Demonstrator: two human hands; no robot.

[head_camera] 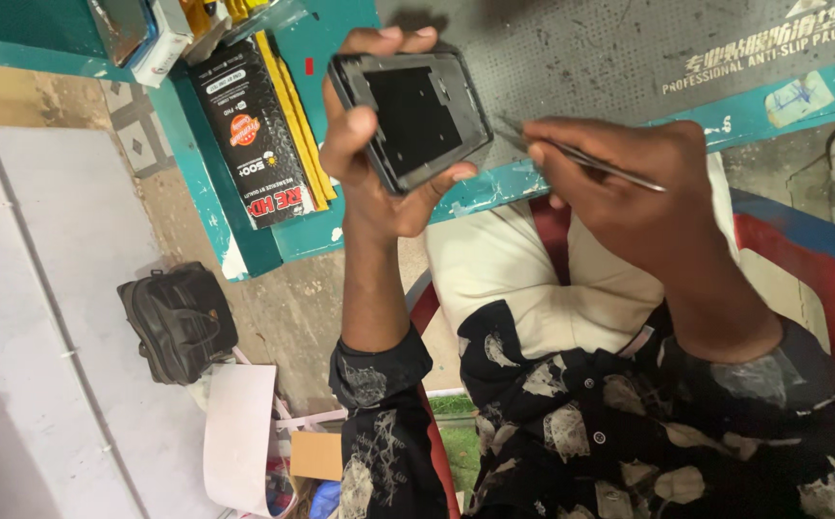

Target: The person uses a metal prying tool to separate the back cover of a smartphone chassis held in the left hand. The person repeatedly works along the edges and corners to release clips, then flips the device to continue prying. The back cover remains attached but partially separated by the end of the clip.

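Left hand (pixel 364 159) wrapped around an opened phone body (pixel 415 117) — dark inner face up, thumb and fingertips clamped on its edges, held above the near edge of the teal workbench (pixel 292 58). Right hand (pixel 643 187) just beside it, fingers pinched on thin metal tweezers (pixel 581 159), tip toward the phone's right edge. Grey anti-slip mat (pixel 610 48) behind both — black packets (pixel 259 130) at left, black bag (pixel 179 322) on the floor.

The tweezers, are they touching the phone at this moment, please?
No, the tweezers in the right hand end just short of the phone held by the left hand.
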